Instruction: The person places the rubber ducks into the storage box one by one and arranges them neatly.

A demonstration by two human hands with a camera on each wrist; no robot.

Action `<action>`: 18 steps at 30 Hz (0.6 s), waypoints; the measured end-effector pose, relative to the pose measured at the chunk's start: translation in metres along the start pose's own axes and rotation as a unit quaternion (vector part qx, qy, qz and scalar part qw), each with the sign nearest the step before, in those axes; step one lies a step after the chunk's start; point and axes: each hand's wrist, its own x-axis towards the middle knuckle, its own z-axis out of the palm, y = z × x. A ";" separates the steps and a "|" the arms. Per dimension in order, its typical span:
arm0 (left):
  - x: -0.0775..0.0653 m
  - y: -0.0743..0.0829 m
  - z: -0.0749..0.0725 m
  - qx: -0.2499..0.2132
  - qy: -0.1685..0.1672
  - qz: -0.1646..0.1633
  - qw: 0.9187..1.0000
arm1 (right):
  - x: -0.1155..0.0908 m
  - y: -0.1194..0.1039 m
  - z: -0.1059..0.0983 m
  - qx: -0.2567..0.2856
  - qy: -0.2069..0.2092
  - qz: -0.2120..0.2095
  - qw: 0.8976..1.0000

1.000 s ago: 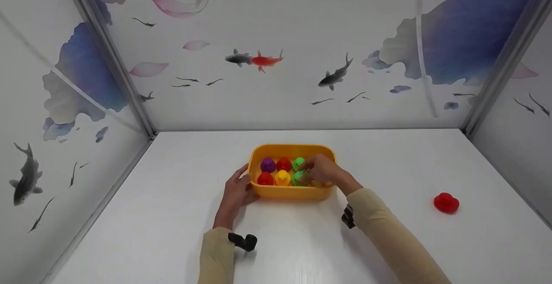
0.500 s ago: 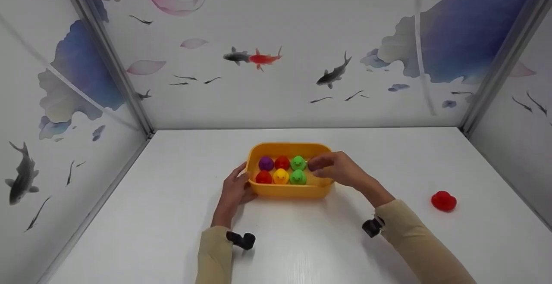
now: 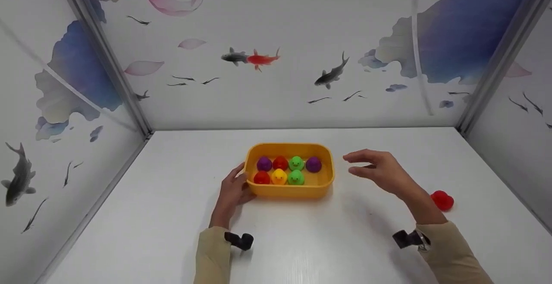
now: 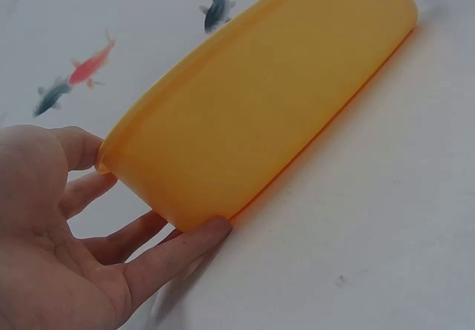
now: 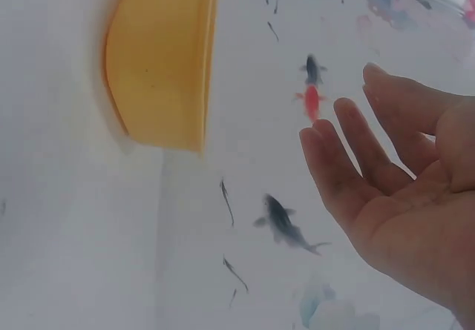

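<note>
A yellow plastic box stands on the white table, also close up in the left wrist view. My left hand holds its left end, one finger at the rim and others spread low against the wall. Inside are small toy ducks in two rows: a purple duck, a red one, a green duck and another purple duck behind; a red duck, a yellow duck and a green one in front. My right hand hovers right of the box, fingers apart, holding nothing.
A rounded red object lies on the table to the right, partly behind my right forearm. White panels painted with fish and petals enclose the back and sides of the table, with grey metal posts at the corners.
My right hand has left the box and moved right. A purple duck it covered now sits uncovered at the box's back right. The left hand stays at the box's left end.
</note>
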 end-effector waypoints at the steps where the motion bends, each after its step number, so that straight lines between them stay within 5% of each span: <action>1: 0.000 0.000 0.000 0.000 -0.001 0.000 1.000 | -0.003 0.002 -0.003 0.002 0.006 -0.004 1.000; 18: -0.002 -0.002 -0.002 0.004 0.003 0.006 1.000 | -0.028 0.045 -0.052 0.003 0.043 -0.019 0.999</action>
